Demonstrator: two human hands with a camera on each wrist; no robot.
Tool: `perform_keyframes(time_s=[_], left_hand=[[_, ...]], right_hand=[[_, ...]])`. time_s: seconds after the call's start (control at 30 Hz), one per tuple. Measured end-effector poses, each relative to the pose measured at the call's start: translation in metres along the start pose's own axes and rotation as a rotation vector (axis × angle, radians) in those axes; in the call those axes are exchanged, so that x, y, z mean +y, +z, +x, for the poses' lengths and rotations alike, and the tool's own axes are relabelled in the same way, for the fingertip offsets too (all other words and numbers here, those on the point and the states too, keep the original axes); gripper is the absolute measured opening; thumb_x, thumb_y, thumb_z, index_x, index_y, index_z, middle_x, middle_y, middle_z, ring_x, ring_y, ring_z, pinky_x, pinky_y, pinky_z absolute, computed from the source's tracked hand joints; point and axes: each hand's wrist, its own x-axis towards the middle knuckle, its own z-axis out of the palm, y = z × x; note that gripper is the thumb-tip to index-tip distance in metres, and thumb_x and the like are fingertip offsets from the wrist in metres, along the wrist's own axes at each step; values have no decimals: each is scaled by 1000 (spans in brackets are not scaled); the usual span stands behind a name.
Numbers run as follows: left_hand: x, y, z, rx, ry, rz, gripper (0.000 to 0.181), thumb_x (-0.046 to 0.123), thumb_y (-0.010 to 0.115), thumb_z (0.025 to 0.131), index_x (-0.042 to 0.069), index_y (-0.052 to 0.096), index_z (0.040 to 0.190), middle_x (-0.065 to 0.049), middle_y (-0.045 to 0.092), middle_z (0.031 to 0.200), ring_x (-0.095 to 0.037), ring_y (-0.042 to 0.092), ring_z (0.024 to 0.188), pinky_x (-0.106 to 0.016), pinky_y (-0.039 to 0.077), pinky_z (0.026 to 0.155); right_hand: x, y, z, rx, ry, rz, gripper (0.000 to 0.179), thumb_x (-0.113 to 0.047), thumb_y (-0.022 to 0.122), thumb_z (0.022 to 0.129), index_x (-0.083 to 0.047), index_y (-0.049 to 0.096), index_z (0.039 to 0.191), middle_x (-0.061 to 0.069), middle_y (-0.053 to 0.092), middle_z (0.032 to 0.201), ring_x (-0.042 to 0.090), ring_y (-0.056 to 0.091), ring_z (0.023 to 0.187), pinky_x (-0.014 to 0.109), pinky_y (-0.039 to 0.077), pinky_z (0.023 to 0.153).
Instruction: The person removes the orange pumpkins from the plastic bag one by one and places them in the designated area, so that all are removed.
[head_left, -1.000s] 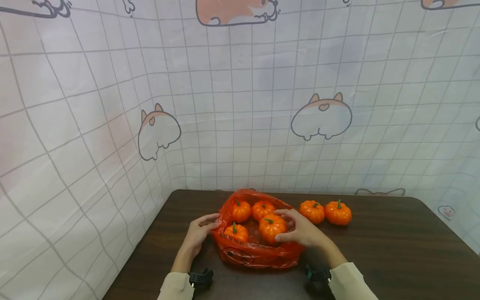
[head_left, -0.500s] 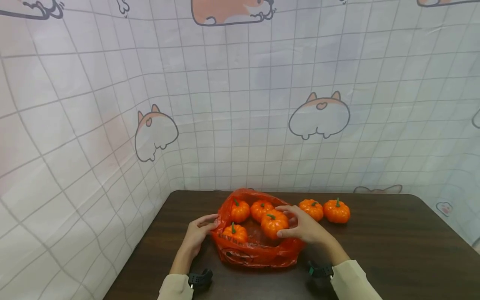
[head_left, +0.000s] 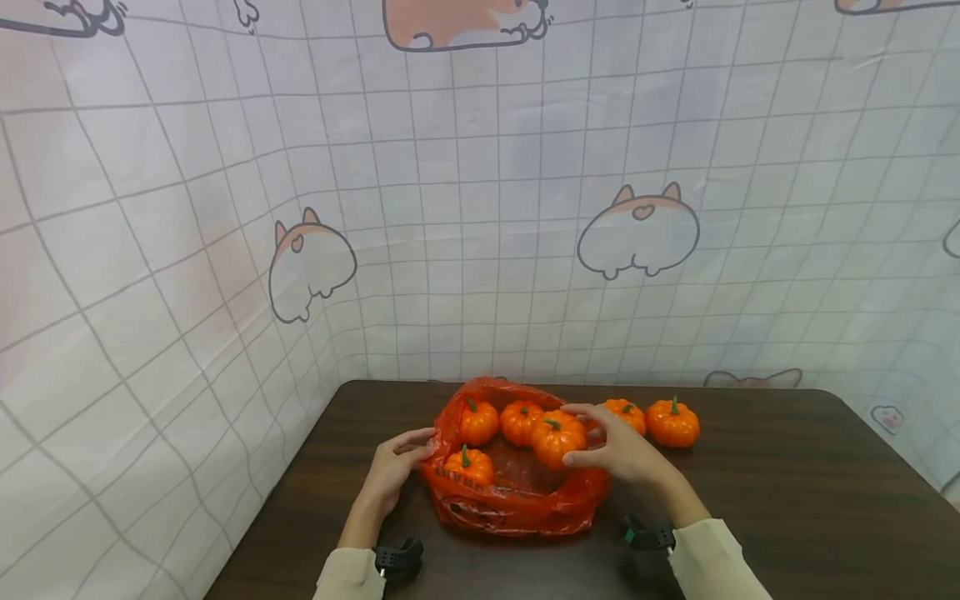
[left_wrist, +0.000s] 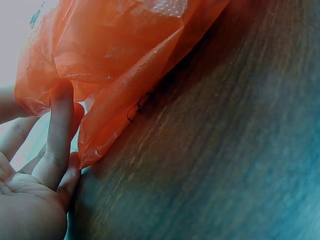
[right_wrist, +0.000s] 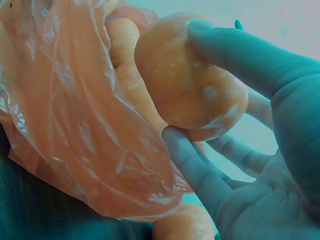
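Observation:
My right hand [head_left: 626, 446] holds a small orange pumpkin [head_left: 558, 439] with a green stem, over the right part of an open red plastic bag [head_left: 517, 512]. In the right wrist view the pumpkin [right_wrist: 187, 75] sits between the thumb and fingertips, beside the bag's side [right_wrist: 90, 115]. My left hand [head_left: 393, 471] grips the bag's left edge; in the left wrist view its fingers [left_wrist: 60, 130] are at the thin plastic [left_wrist: 120, 55]. Inside the bag lie a front-left pumpkin [head_left: 471, 467], a back-left pumpkin [head_left: 478, 423] and a back-middle pumpkin [head_left: 520, 422].
Two more pumpkins stand on the dark wooden table [head_left: 780, 492] right of the bag: a nearer pumpkin [head_left: 626, 414], partly behind my right hand, and a farther pumpkin [head_left: 672, 423]. A white grid-patterned cloth [head_left: 487, 250] hangs behind and left of the table.
My right hand has moved right and slightly up with the pumpkin, toward the bag's right edge. The left hand stays at the bag's left edge.

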Motion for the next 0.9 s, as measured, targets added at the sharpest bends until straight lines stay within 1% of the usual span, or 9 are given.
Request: perform_keyframes(time_s=[0.2,0.37,0.5,0.6,0.77,0.83,0.9], left_hand=[[1,0,-1,0,0,6,33,13,72,94,8,73,127,-9,74,109,-17,67,92,-32,55,80],[2,0,-2,-8,3,6,35,14,71,95,9,72,129,-10,74,110,-17,67,92,-33,54,81],[0,-1,-3,4,2,9,35,14,71,94,8,71,129,-10,74,108,-17,66,91,-32,54,80],[-1,-2,-3,10,-2,4,35,13,71,94,7,72,129,-10,73,107,-17,66,91,-32,54,80],[-1,-2,-3,4,-3,2,35,13,71,95,8,71,129,-10,73,108,-17,66,91,-32,54,80],[0,-1,-2,3,-2,4,35,14,71,95,8,71,129,-10,73,109,-17,66,91,-31,54,81],[0,1,-2,6,2,5,35,13,71,95,7,71,129,-10,73,108,-17,66,90,-31,54,81]], right_hand=[[-1,-8,-4,-5,3,2,74,-37,82,87,-27,47,151,19,42,151,36,55,125,45,56,90],[0,-15,-6,29,12,-21,74,-38,83,86,-28,47,150,19,41,151,36,54,124,43,57,85],[1,-17,-7,49,0,-55,72,-39,82,86,-27,49,149,19,42,150,36,53,122,42,56,84],[2,-19,-7,62,-11,-73,71,-40,82,86,-27,50,148,18,44,149,37,53,122,43,57,86],[3,-24,-10,70,-12,-70,72,-40,81,87,-26,48,150,17,45,152,40,53,127,50,57,93],[3,-28,-11,70,-9,-58,73,-40,80,88,-25,47,151,18,43,153,41,53,129,51,56,94],[4,-31,-12,72,-8,-46,73,-39,80,88,-25,46,151,18,42,154,40,53,128,49,57,93]])
